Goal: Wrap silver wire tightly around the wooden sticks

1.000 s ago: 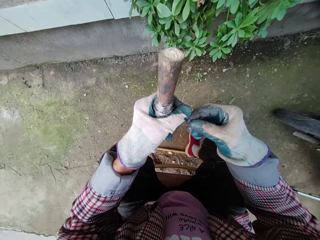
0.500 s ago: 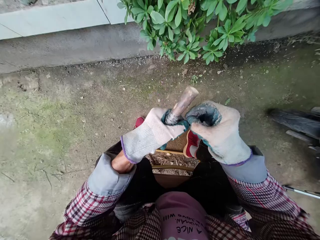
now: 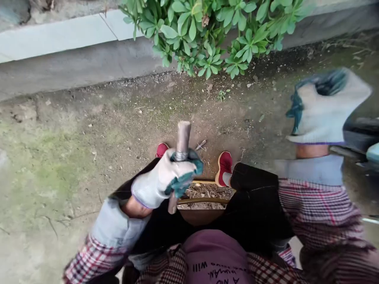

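Note:
My left hand (image 3: 164, 177), in a white glove with teal palm, is closed round a rusty metal tool handle (image 3: 182, 136) bound with a coil of wire (image 3: 180, 156). The handle stands nearly upright in front of my knees. My right hand (image 3: 322, 108), gloved the same way, is lifted out to the right, away from the handle, and is blurred by motion. Nothing shows in it, but its fingers are smeared.
I sit on a low wooden seat (image 3: 204, 197) with red shoes (image 3: 225, 163) on mossy dirt ground. A concrete kerb (image 3: 89, 59) runs along the back with a leafy green plant (image 3: 207, 31) over it. Dark objects (image 3: 361, 138) lie at the right edge.
The handle has dropped lower and straightened in my left hand. My right hand has let go of the wire end by the handle and swung up and out to the right.

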`<state>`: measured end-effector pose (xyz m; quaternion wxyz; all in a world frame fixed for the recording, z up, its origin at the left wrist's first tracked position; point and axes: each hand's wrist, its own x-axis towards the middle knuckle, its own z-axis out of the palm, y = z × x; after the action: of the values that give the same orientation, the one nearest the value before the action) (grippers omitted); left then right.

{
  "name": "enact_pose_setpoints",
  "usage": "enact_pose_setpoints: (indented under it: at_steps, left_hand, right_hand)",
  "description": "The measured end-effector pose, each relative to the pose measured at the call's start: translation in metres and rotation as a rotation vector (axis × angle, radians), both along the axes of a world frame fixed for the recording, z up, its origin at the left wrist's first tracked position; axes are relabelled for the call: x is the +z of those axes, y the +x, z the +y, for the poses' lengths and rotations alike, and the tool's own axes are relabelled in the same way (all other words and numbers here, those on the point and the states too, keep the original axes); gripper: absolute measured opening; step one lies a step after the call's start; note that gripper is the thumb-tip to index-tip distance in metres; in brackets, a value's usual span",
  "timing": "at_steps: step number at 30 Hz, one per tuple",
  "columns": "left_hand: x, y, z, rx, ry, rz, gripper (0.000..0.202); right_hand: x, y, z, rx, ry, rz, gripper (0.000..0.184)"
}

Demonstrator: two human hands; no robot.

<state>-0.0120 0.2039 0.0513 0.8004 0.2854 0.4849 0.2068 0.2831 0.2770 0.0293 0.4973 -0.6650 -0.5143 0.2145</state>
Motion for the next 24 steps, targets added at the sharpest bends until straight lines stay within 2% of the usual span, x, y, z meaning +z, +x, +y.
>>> enact_pose_setpoints:
  at_steps: [2, 5, 7, 10, 12, 15, 18, 21, 24]
  left_hand:
    - [0.0, 0.0, 0.001, 0.104, -0.086, -0.106, 0.033]
    - [0.0, 0.004, 0.007, 0.188, -0.105, -0.201, 0.031]
    - [0.001, 0.006, 0.01, 0.171, -0.074, -0.181, 0.027]
    - [0.005, 0.008, 0.012, 0.095, 0.033, -0.053, 0.023]
    - [0.008, 0.009, 0.013, 0.029, 0.118, 0.065, 0.021]
    - [0.014, 0.011, 0.016, -0.103, 0.178, 0.198, 0.019]
    - [0.016, 0.012, 0.016, -0.202, 0.193, 0.257, 0.024]
    - [0.019, 0.01, 0.014, -0.18, 0.2, 0.252, 0.022]
    - [0.024, 0.007, 0.015, -0.218, 0.195, 0.254, 0.022]
  right_hand:
    - [-0.006, 0.003, 0.004, 0.163, -0.093, 0.159, 0.017]
    - [-0.002, -0.025, -0.009, 0.403, -0.262, 0.223, 0.007]
    - [0.009, -0.047, -0.021, 0.478, -0.301, 0.205, 0.004]
    - [0.025, -0.062, -0.032, 0.646, -0.341, 0.194, 0.026]
    - [0.032, -0.065, -0.034, 0.728, -0.384, 0.222, 0.025]
    - [0.032, -0.067, -0.033, 0.808, -0.474, 0.311, 0.017]
    - [0.027, -0.072, -0.033, 0.807, -0.6, 0.491, 0.015]
    - [0.026, -0.075, -0.037, 0.764, -0.66, 0.713, 0.027]
    - [0.025, -0.074, -0.04, 0.772, -0.659, 0.875, 0.027]
